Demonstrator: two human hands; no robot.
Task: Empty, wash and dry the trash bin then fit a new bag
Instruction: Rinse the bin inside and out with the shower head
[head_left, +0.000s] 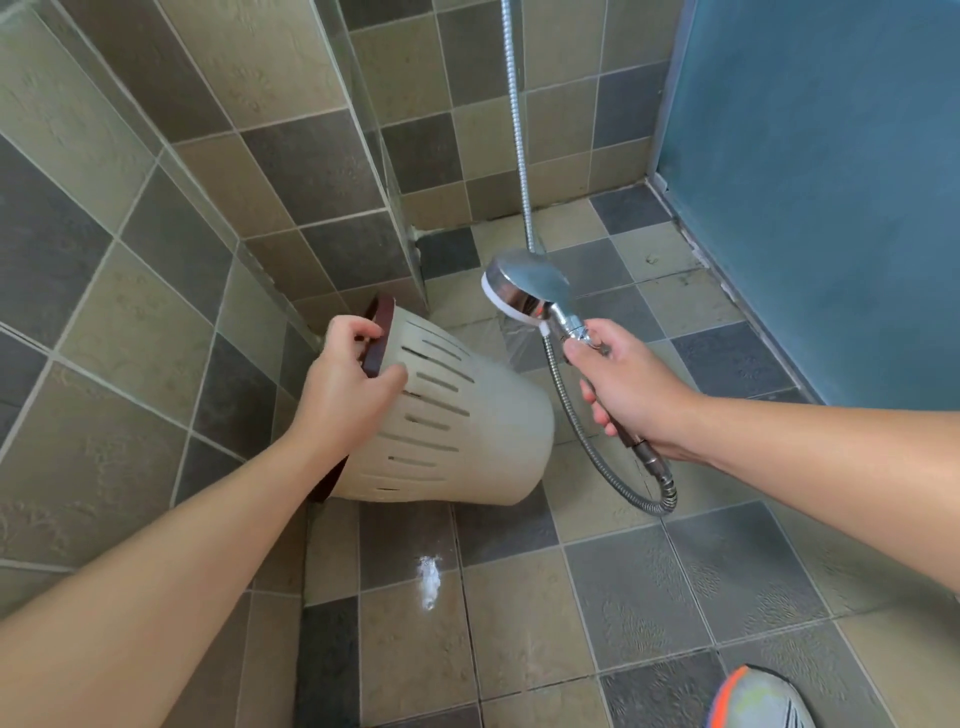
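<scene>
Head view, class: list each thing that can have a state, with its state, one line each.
Trash bin: tipped on its side, held off the floor, no bag visible.
Shower head: held, no spray visible.
Left hand: grips the bin's brown rim.
Right hand: grips the shower handle.
Floor: wet.

My left hand grips the brown rim of the slotted white trash bin, tipped on its side above the tiled floor. My right hand holds the chrome shower head by its handle, hose looping below.
</scene>
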